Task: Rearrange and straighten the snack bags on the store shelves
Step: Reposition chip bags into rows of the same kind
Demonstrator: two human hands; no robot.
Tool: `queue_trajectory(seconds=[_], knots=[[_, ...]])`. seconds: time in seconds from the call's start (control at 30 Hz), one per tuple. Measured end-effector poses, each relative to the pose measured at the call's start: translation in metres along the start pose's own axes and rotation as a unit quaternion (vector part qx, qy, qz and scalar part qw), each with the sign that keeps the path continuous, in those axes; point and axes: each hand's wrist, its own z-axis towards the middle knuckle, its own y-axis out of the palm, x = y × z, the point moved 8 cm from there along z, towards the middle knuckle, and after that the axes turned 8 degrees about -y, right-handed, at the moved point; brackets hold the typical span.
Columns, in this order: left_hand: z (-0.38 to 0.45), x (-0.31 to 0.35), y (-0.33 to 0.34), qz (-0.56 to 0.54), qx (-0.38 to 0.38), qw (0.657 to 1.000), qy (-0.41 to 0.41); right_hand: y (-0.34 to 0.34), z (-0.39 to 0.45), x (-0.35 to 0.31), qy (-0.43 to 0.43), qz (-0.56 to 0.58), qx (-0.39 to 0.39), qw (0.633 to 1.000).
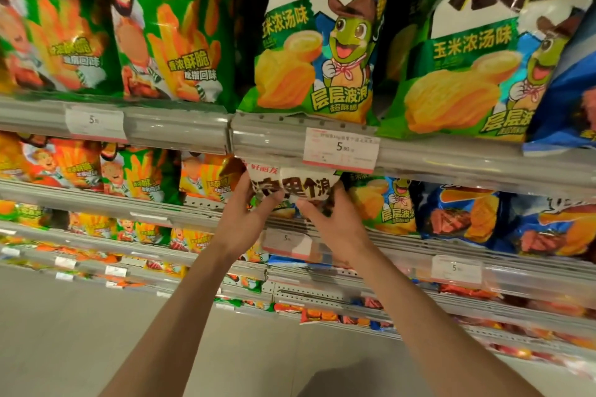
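The held snack bag (292, 187) sits on the second shelf from the top, directly below the upper shelf rail (180, 129) and its white price tag (342, 149). Only the bag's white upper portion with dark lettering shows; the lower portion is hidden behind the hands.

Left hand (248, 219): fingers curled round the bag's left edge, thumb lying across the front face near the lettering. The grip is closed on the bag, not spread. The wrist is bent slightly upward; the bare forearm rises from the lower left of the view.

Right hand (335, 222): fingers wrapped round the bag's right edge, thumb extended leftward across the front face, its tip near the left thumb. This grip also holds the bag. The bare forearm rises from the lower right, so the two arms converge on the bag.

Adjacent items, same shelf: an orange fries bag (206, 179) just beside the held bag on the left; a green corn-flavour chip bag (387, 203) just beside it on the right, then a blue chip bag (464, 213).

Shelf above: two large green corn-flavour chip bags, one (316, 55) above the hands and one (464, 74) to the right, with green fries bags (171, 42) to the left. Lower shelves carry further snack bags, blurred.
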Motion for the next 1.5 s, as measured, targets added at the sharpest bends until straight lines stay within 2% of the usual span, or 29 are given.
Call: queue_trajectory(seconds=[0.13, 0.23, 0.33, 0.5, 0.6, 0.7, 0.8, 0.9, 1.1, 1.17, 1.23, 1.3, 1.37, 1.5], knots=[[0.014, 0.0, 0.007, 0.031, 0.007, 0.999, -0.013, 0.0, 0.007, 0.004, 0.022, -0.018, 0.037, 0.999], [0.025, 0.005, 0.012, 0.045, 0.007, 0.999, 0.009, 0.004, 0.008, 0.002, 0.027, -0.038, 0.067, 0.997], [0.034, 0.001, 0.009, 0.043, 0.008, 0.999, 0.01, 0.008, 0.003, 0.001, 0.036, -0.057, 0.068, 0.995], [0.041, -0.007, 0.014, 0.052, -0.044, 0.998, -0.003, 0.003, -0.002, -0.006, 0.038, -0.141, 0.113, 0.983], [0.034, -0.013, 0.011, 0.058, -0.069, 0.995, 0.032, 0.005, -0.005, -0.015, 0.055, -0.151, 0.136, 0.978], [0.023, -0.016, 0.0, 0.093, -0.067, 0.988, 0.103, 0.011, -0.021, -0.027, 0.022, -0.117, 0.156, 0.981], [0.021, -0.019, 0.001, 0.158, -0.091, 0.974, 0.136, 0.024, -0.039, -0.026, 0.017, -0.178, 0.115, 0.977], [0.027, -0.025, 0.007, 0.22, -0.127, 0.962, 0.101, 0.031, -0.041, -0.019, 0.057, -0.223, 0.059, 0.971], [0.024, -0.019, -0.002, 0.174, -0.17, 0.968, 0.067, 0.024, -0.041, -0.019, 0.074, -0.187, 0.025, 0.979], [0.017, -0.019, -0.013, 0.141, -0.16, 0.976, 0.048, 0.017, -0.046, -0.023, 0.073, -0.168, 0.058, 0.981], [0.009, -0.023, -0.034, 0.103, -0.119, 0.987, 0.015, 0.011, -0.055, -0.03, 0.046, -0.147, 0.114, 0.981], [-0.003, -0.026, -0.061, 0.066, -0.07, 0.995, -0.007, 0.008, -0.067, -0.034, 0.036, -0.075, 0.164, 0.983], [-0.017, -0.03, -0.089, 0.038, -0.025, 0.999, -0.017, 0.014, -0.078, -0.031, 0.065, 0.001, 0.171, 0.983], [-0.046, -0.041, -0.144, -0.01, 0.041, 0.999, -0.033, 0.032, -0.097, -0.031, 0.088, 0.074, 0.181, 0.977]])
